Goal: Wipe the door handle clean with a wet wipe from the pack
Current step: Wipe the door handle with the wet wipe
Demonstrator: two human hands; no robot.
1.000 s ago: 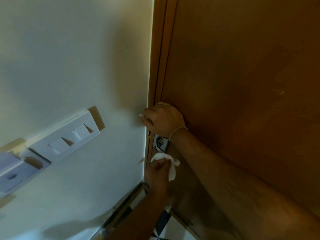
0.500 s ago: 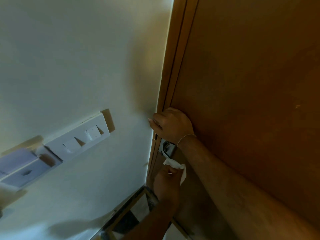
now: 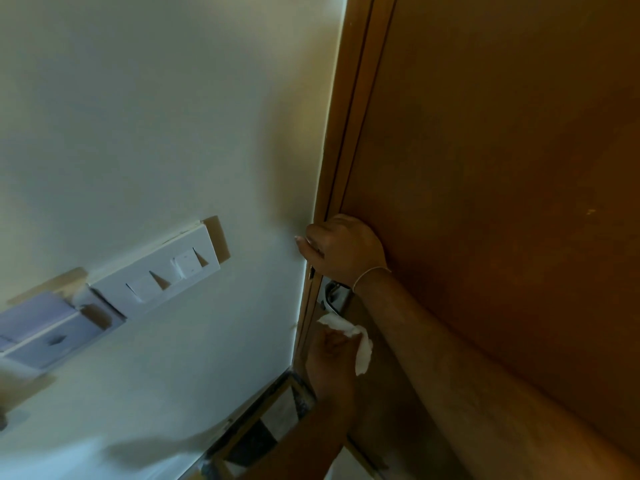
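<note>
The right hand (image 3: 343, 249) was curled around the edge of the brown door (image 3: 502, 168), fingers closed over it just above the metal door handle (image 3: 334, 296), of which only a small shiny part showed beneath the wrist. The left hand (image 3: 330, 362) was pinched shut on the white wet wipe (image 3: 353, 337), just below the handle and apart from it. The handle therefore lay up from the wipe, nearer the left hand's reach; its long axis could not be told.
</note>
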